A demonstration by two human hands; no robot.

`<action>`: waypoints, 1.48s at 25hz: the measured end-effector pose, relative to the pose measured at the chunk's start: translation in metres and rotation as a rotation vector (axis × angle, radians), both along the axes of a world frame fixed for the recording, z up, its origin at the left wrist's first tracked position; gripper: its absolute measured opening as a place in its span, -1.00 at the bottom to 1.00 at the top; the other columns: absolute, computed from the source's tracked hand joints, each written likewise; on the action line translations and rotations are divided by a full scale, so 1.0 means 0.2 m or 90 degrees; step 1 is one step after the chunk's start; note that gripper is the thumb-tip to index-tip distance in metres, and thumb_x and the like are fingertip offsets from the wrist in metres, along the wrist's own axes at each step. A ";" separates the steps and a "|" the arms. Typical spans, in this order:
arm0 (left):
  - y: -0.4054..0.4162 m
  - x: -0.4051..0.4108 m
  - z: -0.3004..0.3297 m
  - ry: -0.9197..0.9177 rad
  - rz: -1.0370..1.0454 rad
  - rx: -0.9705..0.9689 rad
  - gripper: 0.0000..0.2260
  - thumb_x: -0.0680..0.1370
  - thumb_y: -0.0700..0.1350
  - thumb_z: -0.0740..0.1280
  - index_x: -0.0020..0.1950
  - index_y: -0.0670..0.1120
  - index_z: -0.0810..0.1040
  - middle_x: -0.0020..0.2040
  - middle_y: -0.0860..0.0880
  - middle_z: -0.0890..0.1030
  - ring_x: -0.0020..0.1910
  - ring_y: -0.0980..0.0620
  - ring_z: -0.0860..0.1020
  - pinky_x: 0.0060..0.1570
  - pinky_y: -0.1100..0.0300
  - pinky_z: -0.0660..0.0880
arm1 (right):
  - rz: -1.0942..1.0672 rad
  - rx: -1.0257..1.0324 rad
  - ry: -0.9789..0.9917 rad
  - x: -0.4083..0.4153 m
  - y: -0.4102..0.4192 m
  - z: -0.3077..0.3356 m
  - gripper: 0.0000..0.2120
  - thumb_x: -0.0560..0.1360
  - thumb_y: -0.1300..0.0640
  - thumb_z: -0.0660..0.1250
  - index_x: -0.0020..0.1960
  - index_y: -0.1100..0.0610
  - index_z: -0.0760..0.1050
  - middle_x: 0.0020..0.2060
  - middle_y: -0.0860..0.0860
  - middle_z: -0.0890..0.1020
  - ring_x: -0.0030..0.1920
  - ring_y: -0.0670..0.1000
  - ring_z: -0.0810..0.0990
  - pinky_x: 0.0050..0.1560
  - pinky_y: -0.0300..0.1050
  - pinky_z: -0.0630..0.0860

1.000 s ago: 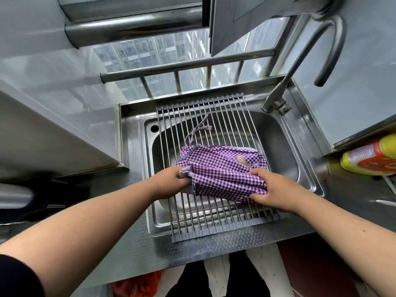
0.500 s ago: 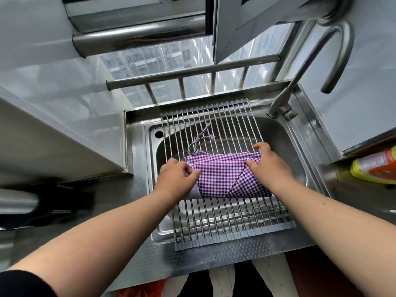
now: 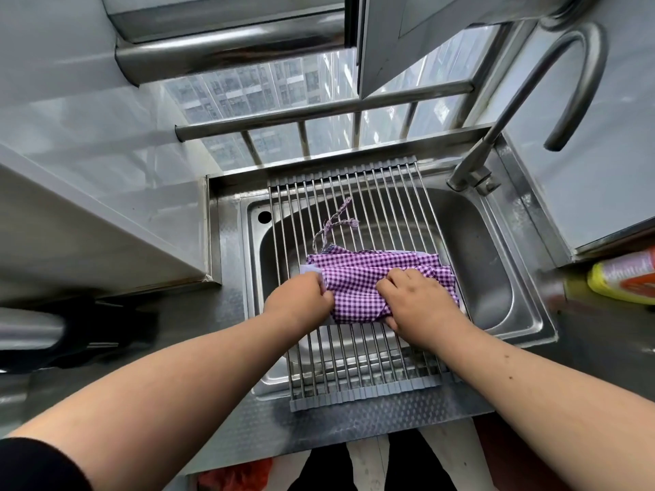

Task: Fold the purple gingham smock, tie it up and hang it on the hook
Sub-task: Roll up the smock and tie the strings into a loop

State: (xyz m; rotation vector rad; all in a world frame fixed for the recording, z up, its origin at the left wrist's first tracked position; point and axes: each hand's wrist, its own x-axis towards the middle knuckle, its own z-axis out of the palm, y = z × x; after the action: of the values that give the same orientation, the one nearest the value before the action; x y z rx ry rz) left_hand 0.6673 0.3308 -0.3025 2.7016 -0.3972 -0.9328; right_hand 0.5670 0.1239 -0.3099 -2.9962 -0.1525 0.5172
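The stainless-steel sink (image 3: 503,278) is taken as the reference point. It is set into a steel counter under a barred window (image 3: 319,111). A roll-up drying rack (image 3: 354,352) of parallel metal rods spans the basin from its far rim to its near rim and covers the left and middle of the bowl; the right part of the bowl is uncovered. A gooseneck faucet (image 3: 524,97) rises from the far right corner of the sink, its spout curving high above the rim.

The purple gingham smock (image 3: 358,285) lies on the rack over the middle of the sink, folded into a compact, creased bundle. A white edge shows at its left end. Its tie strings (image 3: 335,225) trail loose on the rods on the far side of the bundle, toward the window, with frayed ends.

The left hand (image 3: 301,299) is at the left end of the bundle, fingers curled and gripping the fabric edge. The right hand (image 3: 418,299) lies on the right half of the bundle, knuckles up, fingers curled into the cloth and the thumb tucked under the near edge, so it holds the fabric. Both forearms reach in over the near rim of the sink.

A yellow bottle (image 3: 623,281) with an orange label lies on its side on the counter right of the sink, partly cut off by the frame. A red plastic bag (image 3: 237,476) shows on the floor below the near edge of the counter.
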 end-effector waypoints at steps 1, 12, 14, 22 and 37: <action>0.01 -0.01 0.02 -0.001 0.047 -0.041 -0.84 0.63 0.00 0.24 -0.11 0.01 0.51 -0.20 0.00 0.63 -0.21 0.00 0.62 -0.08 0.00 0.64 | -0.015 0.017 -0.003 0.01 0.00 0.00 -0.60 0.54 -0.06 0.43 0.29 0.01 0.40 0.18 -0.02 0.50 0.15 0.04 0.49 0.13 -0.07 0.55; -0.03 -0.09 -0.03 -0.161 0.024 0.034 -0.71 0.45 0.15 0.48 0.03 0.07 0.49 -0.01 0.05 0.53 0.01 0.00 0.51 0.09 -0.03 0.57 | -0.096 0.107 0.012 0.07 0.00 0.06 -0.93 0.64 0.04 0.28 0.07 -0.04 0.38 -0.01 -0.11 0.47 -0.01 -0.01 0.51 -0.09 -0.09 0.49; -0.04 -0.09 -0.03 -0.192 -0.004 0.051 -0.81 0.49 0.02 0.43 0.03 0.05 0.48 -0.03 0.04 0.52 -0.02 -0.02 0.50 0.08 -0.01 0.52 | -0.109 0.114 0.011 0.07 0.00 0.06 -0.90 0.64 0.03 0.29 0.05 -0.04 0.36 -0.03 -0.12 0.46 -0.03 -0.02 0.50 -0.10 -0.10 0.48; 0.06 -0.08 0.04 -0.085 0.181 -0.013 -0.69 0.57 0.25 0.32 -0.16 0.05 0.59 -0.24 0.11 0.64 -0.22 0.08 0.60 -0.11 0.07 0.61 | -0.157 0.145 0.007 0.07 -0.02 0.06 -0.88 0.63 0.04 0.27 -0.04 -0.05 0.33 -0.09 -0.13 0.44 -0.09 -0.03 0.50 -0.17 -0.12 0.43; 0.08 -0.04 0.07 0.169 0.330 -0.417 -0.82 0.73 -0.11 0.17 0.12 -0.02 0.57 -0.06 -0.03 0.63 -0.22 -0.05 0.49 -0.24 0.02 0.51 | -0.155 0.159 -0.004 0.06 -0.05 0.05 -0.84 0.63 -0.02 0.32 -0.01 -0.05 0.34 -0.08 -0.13 0.45 -0.06 -0.04 0.52 -0.09 -0.10 0.54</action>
State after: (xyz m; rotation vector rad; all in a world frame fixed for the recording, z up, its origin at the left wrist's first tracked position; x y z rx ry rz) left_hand 0.6585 0.3475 -0.2880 1.9126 0.0583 -0.8062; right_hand 0.5783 0.1132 -0.2994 -2.7214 0.1372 0.4277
